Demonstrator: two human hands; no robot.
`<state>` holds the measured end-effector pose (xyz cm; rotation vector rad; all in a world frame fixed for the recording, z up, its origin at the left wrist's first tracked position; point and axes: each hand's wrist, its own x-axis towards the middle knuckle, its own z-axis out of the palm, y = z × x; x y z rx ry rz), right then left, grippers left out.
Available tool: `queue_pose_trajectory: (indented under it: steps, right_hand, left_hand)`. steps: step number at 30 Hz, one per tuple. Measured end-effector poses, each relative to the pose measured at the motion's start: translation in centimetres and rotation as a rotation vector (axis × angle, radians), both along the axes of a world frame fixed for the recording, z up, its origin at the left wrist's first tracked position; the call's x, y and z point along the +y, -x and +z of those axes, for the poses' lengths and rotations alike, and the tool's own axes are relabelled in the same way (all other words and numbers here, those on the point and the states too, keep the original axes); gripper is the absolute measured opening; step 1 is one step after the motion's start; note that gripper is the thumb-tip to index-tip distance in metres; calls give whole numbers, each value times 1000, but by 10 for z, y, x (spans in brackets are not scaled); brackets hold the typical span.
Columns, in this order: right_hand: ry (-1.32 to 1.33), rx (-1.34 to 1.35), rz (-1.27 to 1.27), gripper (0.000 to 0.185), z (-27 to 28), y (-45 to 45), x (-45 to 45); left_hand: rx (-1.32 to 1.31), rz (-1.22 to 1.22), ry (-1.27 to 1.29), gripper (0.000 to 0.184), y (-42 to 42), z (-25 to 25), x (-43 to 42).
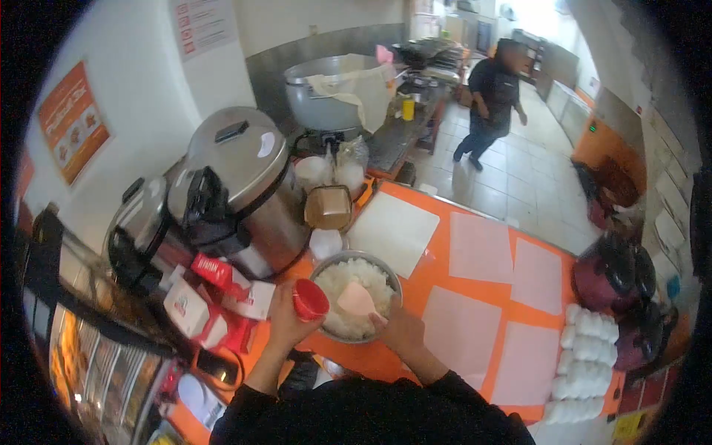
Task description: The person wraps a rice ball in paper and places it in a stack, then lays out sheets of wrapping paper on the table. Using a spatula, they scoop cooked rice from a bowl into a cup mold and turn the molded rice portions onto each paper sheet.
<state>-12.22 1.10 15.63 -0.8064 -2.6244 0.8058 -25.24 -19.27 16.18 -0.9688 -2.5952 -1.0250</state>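
My left hand [286, 320] is wrapped round a small red cup [310, 300], held beside the left rim of a metal bowl [396, 276]. White rice [343, 280] fills much of the bowl. A pale pink rice paddle [357, 299] lies over the rice, and my right hand [403, 331] grips its handle at the bowl's right side. Just behind the bowl stands a small white container [325, 243]. Whether the red cup holds anything cannot be made out.
Large metal cookers [245, 159] stand at the left. Pink sheets [460, 326] and a white board [397, 228] lie on the orange table. Wrapped white rolls [586, 356] line its right end. Another person [495, 96] walks on the tiled floor behind.
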Motion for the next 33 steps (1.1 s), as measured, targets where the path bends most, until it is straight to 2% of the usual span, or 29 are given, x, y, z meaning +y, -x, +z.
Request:
queue_pose_trajectory:
  steps: [2,3,4,5,7,8,10,11,14,15,17,18,20,21,22,25,27,29,32,33]
  right_hand:
    - [31,-360,153,35,16,12,-4]
    - [-40,-366,246,31,0,14,-2]
    - [-117,-381,337,28,-13,17,8]
    - [-151,-353,285,28,5,22,24]
    - [-598,-257,313,20,39,13,29]
    - [-602,-264,283,20,56,19,29]
    - [-475,-486,184,15,89,41,34]
    - [-473,-496,163,15,83,52,33]
    - [-605,-558,136,13,65,77,33]
    - [-635,-619,214,13,68,83,35]
    - [-674,-691,279,13,69,89,49]
    - [-765,-623,336,16,58,89,63]
    - [-870,-558,381,23,55,94,88]
    - [-741,-586,371,28,60,95,97]
    - [-608,-617,362,34,60,94,104]
    - [-581,-506,390,36,40,93,120]
    - [-620,-547,384,35,40,96,115]
    - [-641,-585,368,34,36,89,108]
    - [-555,-475,329,34,15,75,115]
    - [-553,-340,316,34,10,68,106]
  left_hand:
    - [5,-69,379,92,35,5,15]
    - [52,-93,348,94,39,12,23]
    - [211,-143,346,94,50,6,25]
    - [13,-198,506,94,56,17,30]
    - [55,-272,557,94,67,24,49]
    - [53,-309,632,93,71,23,55]
    - [43,-399,648,92,88,6,75]
    - [23,-464,674,91,97,-2,84]
    - [1,-548,664,84,96,6,92]
    - [9,-562,645,84,103,-4,94]
    - [-200,-700,586,75,120,-36,90]
    - [-197,-711,579,75,119,-31,89]
    - [23,-626,638,67,104,-4,78]
    - [30,-658,637,64,97,18,74]
    - [25,-670,632,64,95,13,74]
    - [28,-637,522,61,92,-12,75]
    - [37,-610,457,59,94,-25,76]
    - [12,-657,441,67,95,-35,77]
    - [54,-667,391,79,96,-48,81]
    - [103,-628,366,84,92,-48,80]
